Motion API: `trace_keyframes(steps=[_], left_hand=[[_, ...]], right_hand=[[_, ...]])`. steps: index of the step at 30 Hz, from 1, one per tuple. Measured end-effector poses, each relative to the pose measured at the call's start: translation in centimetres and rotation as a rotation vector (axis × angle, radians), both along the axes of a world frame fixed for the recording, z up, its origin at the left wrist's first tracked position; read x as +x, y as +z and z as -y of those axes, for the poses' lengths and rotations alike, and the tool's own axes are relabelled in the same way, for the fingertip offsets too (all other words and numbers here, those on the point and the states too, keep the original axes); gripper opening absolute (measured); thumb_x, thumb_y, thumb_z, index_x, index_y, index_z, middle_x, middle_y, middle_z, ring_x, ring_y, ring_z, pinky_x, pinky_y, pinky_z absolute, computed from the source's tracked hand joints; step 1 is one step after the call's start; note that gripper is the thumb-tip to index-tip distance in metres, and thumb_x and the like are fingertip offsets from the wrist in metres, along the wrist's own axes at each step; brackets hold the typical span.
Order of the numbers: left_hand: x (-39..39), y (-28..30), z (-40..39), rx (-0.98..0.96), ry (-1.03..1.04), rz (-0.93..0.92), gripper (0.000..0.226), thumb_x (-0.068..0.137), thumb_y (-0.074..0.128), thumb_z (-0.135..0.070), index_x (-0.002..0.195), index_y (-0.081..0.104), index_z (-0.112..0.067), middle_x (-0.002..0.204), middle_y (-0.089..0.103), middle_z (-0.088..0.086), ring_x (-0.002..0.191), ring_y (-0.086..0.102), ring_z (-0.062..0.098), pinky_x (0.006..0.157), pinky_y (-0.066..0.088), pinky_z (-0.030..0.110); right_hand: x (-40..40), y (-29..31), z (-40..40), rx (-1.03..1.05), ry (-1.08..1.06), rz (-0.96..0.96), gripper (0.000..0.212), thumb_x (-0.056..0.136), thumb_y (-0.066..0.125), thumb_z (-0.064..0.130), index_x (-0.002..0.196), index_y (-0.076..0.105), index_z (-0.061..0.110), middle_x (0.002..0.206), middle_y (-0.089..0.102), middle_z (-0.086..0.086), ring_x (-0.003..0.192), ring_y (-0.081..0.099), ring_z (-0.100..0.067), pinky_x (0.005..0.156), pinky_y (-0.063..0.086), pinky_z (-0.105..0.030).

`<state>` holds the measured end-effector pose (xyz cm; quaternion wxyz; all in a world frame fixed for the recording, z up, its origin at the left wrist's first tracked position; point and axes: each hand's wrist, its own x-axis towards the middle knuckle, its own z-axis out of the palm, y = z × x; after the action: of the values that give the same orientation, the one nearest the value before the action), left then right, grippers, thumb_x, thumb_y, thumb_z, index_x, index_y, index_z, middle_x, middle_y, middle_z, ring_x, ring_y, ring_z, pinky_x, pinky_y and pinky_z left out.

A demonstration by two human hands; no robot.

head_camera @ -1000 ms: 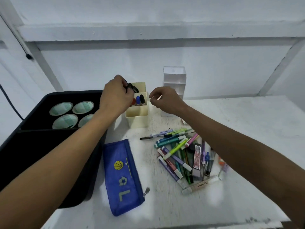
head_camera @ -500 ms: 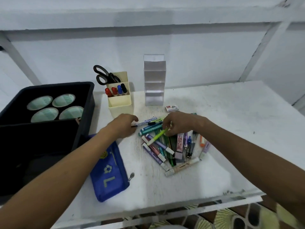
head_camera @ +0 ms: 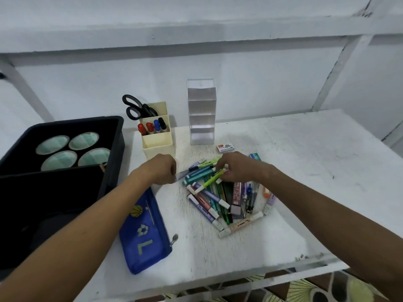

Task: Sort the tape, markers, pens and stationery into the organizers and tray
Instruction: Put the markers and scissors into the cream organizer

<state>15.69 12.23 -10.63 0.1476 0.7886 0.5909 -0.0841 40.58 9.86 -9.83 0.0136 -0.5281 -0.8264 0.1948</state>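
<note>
- Left hand [head_camera: 162, 168] at the left edge of the pen pile [head_camera: 226, 197], fingers curled, pinching the tip of a blue-and-black pen [head_camera: 192, 170] at the pile's far left.
- Right hand [head_camera: 234, 168] over the far side of the pile, fingers curled round a lime-green highlighter [head_camera: 210, 180] slanting toward the pile's middle.
- Cream organizer [head_camera: 158, 139] beyond the pile to the left, holding scissors [head_camera: 136, 107] and four markers [head_camera: 152, 127].
- Clear tiered organizer [head_camera: 201, 114] straight beyond the pile; staples box [head_camera: 225, 148] between them.
- Black tray [head_camera: 113, 149] left of the pile, four tape rolls [head_camera: 72, 149] inside.
- Blue pencil case [head_camera: 146, 232] on the worktop [head_camera: 305, 171], near-left of the pile.
</note>
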Motion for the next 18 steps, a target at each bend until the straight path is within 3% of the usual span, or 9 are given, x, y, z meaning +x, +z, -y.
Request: trace_keyframes(steps=[3,6,10,13,15,18], left_hand=[[-0.2,0.5,0.1,0.057,0.069,0.050,0.022,0.084,0.069,-0.018,0.104,0.068,-0.009,0.107,0.064,0.009,0.091,0.055,0.021,0.075,0.046,0.027],[-0.3,0.5,0.5,0.017,0.068,0.085,0.020,0.085,0.069,-0.020,0.102,0.066,-0.011,0.105,0.064,0.008,0.085,0.055,0.018,0.071,0.045,0.025],[0.3,0.7,1.1,-0.041,0.094,0.189,0.016,0.087,0.069,-0.022,0.098,0.063,-0.013,0.088,0.069,0.006,0.067,0.066,0.013,0.057,0.052,0.023],[1.5,0.8,1.4,-0.043,0.066,0.244,0.013,0.088,0.068,-0.022,0.095,0.061,-0.013,0.080,0.070,0.004,0.062,0.068,0.011,0.053,0.051,0.022],[2.4,0.8,1.4,-0.057,0.055,0.290,0.015,0.088,0.068,-0.022,0.097,0.060,-0.014,0.081,0.070,0.004,0.064,0.070,0.012,0.057,0.057,0.027],[4.2,1.1,1.3,0.000,-0.007,0.316,0.016,0.087,0.068,-0.024,0.096,0.059,-0.015,0.090,0.066,0.002,0.069,0.066,0.012,0.059,0.054,0.025]], right_hand=[[-0.8,-0.2,-0.6,-0.064,0.045,0.012,0.045,0.077,0.073,0.033,0.119,0.061,0.021,0.121,0.055,-0.002,0.112,0.051,-0.018,0.095,0.044,-0.033],[-1.5,-0.9,-0.7,-0.136,0.101,0.089,0.056,0.066,0.081,0.042,0.116,0.061,0.026,0.112,0.046,0.003,0.107,0.045,-0.017,0.092,0.045,-0.038],[-1.5,-1.7,-0.8,0.033,0.070,0.017,0.037,0.076,0.076,0.033,0.110,0.066,0.021,0.109,0.050,-0.002,0.103,0.047,-0.017,0.094,0.046,-0.040],[-0.5,-2.1,-0.6,0.085,0.023,-0.039,0.033,0.081,0.070,0.035,0.111,0.065,0.022,0.114,0.052,-0.003,0.110,0.044,-0.018,0.097,0.040,-0.037],[0.5,-2.3,-0.1,0.124,-0.029,-0.081,0.032,0.080,0.070,0.034,0.110,0.065,0.023,0.116,0.053,-0.003,0.111,0.044,-0.018,0.095,0.038,-0.036],[3.0,-1.6,1.2,0.151,-0.160,-0.116,0.020,0.083,0.068,0.026,0.100,0.067,0.015,0.101,0.058,-0.005,0.092,0.052,-0.016,0.086,0.046,-0.031]])
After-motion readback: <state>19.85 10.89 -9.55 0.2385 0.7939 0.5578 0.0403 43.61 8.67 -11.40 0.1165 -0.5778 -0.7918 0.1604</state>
